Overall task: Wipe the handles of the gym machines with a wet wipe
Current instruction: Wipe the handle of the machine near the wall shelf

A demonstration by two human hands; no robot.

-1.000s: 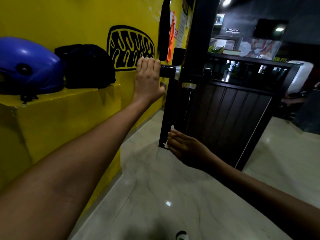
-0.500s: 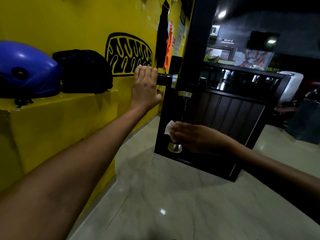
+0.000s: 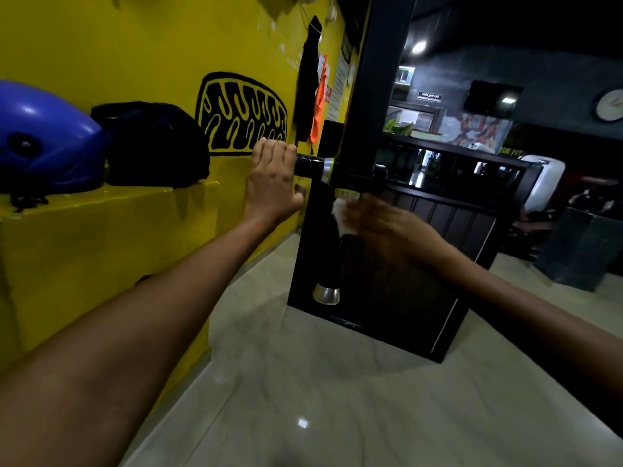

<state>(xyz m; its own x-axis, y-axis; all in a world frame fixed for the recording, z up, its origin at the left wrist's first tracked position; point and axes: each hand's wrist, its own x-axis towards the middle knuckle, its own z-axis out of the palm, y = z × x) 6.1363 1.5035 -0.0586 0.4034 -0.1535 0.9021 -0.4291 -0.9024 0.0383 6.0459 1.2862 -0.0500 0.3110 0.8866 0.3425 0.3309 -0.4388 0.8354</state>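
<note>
black handle: left hand [image 3: 273,183], fingers wrapped around horizontal grip [image 3: 308,165], steadies it.
white wipe [image 3: 341,215]: right hand [image 3: 387,227] below it, fingers blurred, clamps wipe on vertical grip [image 3: 332,261].

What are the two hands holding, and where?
Left hand grips the horizontal handle at its outer end. Right hand holds a wet wipe around the vertical handle's top.

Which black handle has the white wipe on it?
The handle hanging down, the one with the shiny silver cap at its bottom. The right hand rubs the white wipe near its top. The sideways handle has only the left hand.
</note>
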